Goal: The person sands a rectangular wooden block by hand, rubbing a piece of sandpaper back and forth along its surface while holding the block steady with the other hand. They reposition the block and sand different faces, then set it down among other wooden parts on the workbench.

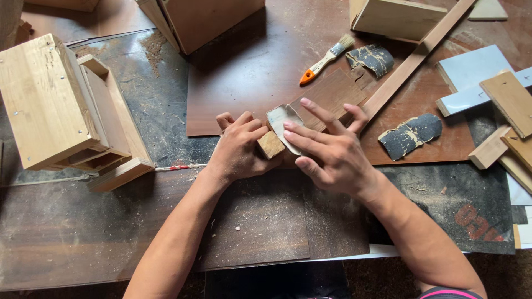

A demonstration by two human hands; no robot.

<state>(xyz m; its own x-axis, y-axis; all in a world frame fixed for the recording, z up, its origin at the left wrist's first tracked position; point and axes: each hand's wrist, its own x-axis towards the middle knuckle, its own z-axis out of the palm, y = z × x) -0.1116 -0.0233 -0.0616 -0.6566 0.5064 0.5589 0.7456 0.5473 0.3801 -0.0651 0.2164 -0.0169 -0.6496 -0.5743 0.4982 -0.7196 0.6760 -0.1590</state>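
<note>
Left hand: the left hand (239, 148) is curling its fingers narrowly around a small wooden block (270, 145), gripping it at the centre of the frame.
Right hand: the right hand (328, 154) is lying flat with fingers stretched long and slightly spread, pressing a pale piece of sandpaper (282, 123) against the block's upper right side.
Block: it is sitting between the two hands, touching both, over the edge of a reddish-brown board (244, 83).
Sandpaper: it is bending over the block, its pale backing facing up, fingertips resting on it.
Brush: a small paintbrush (327, 58) with an orange handle is lying on the board, above the hands in the upper middle of the frame.
Worn sheets: one dark, worn sandpaper scrap (370, 57) is lying just beside the brush bristles; another (410, 134) is lying to the right of the right hand.
Wooden box: a pale wooden box frame (61, 105) is standing at the left of the frame, well apart from the hands.
Strip: a long wooden strip (413, 61) is running diagonally at the upper right.
Surface: a dusty workbench (83, 232) is carrying sawdust around the arms.
</note>
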